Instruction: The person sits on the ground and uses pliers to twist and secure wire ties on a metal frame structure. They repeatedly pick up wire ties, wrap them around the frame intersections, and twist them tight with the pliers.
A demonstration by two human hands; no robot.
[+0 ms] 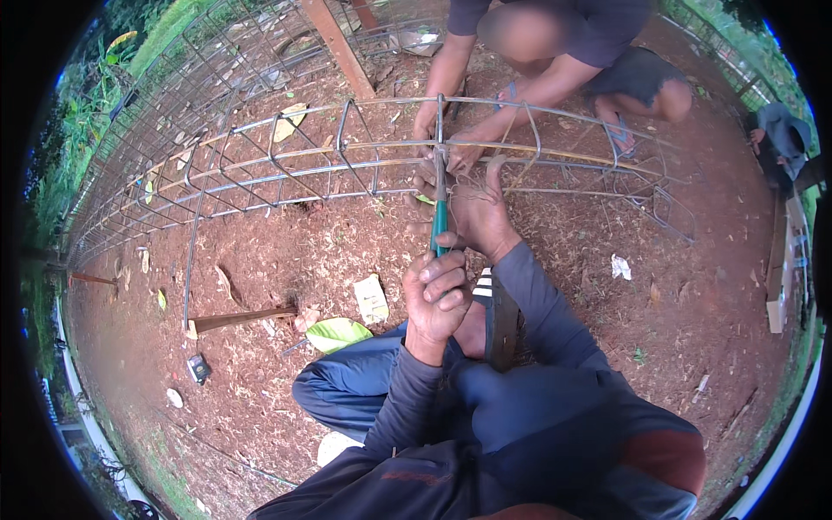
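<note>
red-brown ground (572, 238) spreads under everything, strewn with leaves and scraps. across it runs a long cage of steel bars (341, 146), square hoops set along its length. on the far side a co-worker (594, 30) crouches, both hands at the cage by the middle hoop. a brown post (338, 52) stands behind the cage, and a wooden stake (247, 318) lies left of the person's knee. the right hand (485, 217) is at the near side of the cage, thumb raised, fingers partly spread behind the tool; i cannot tell whether they grip anything. the left hand (438, 290), lower down, has its fingers wrapped around the green handles of the pincers (440, 217), whose metal head points away from the person and meets the cage just beside the co-worker's hands. a green leaf (338, 334) lies by the knee. thin wire strands (469, 192) curl beside the right hand
</note>
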